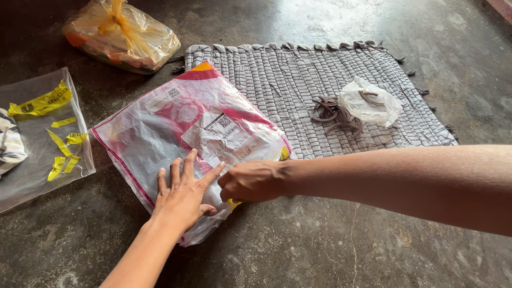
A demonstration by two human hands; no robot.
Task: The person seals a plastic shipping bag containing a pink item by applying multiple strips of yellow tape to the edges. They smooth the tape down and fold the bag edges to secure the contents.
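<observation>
While the left hand point(184, 193) presses flat, fingers spread, on the plastic package point(186, 138), the right hand point(250, 181) pinches its edge.

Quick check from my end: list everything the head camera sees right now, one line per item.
plastic package: 1, clear with pink and red contents and white labels, centre, partly on the mat
woven mat: 1, grey, upper centre on the floor
brown loops: a pile, dark brown, on the mat
small bag: 1, clear-white, on the mat beside the loops
clear bag: 1, with yellow tape, left edge
tied bag: 1, yellow-orange, top left
floor: dark concrete
left hand: flat on the package
right hand: pinching the package's near edge
</observation>
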